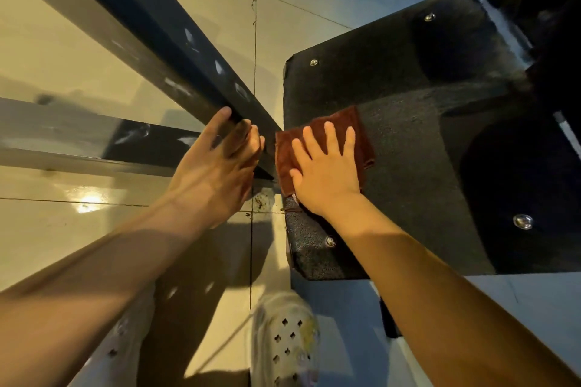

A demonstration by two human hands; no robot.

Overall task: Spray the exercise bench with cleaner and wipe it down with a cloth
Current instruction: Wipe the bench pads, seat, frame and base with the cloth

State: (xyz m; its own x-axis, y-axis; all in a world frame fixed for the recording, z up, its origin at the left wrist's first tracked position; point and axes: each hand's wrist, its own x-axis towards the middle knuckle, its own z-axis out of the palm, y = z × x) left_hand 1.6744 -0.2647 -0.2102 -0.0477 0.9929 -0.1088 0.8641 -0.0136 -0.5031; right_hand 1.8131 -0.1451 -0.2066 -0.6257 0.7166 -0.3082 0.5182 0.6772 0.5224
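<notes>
The black textured bench pad (pixel 418 141) with metal studs fills the right half of the head view. A folded brown cloth (pixel 352 126) lies on its left edge. My right hand (pixel 327 170) presses flat on the cloth, fingers spread and straight. My left hand (pixel 217 163) reaches to the dark metal frame bar (pixel 176 44) just left of the pad, its fingers curled over the bar's lower end. No spray bottle is in view.
Glossy pale floor tiles (pixel 63 229) lie below, reflecting light. A second dark bar (pixel 78 141) runs left from the frame joint. My white perforated shoes (pixel 286 339) stand near the bottom, close under the pad's front edge.
</notes>
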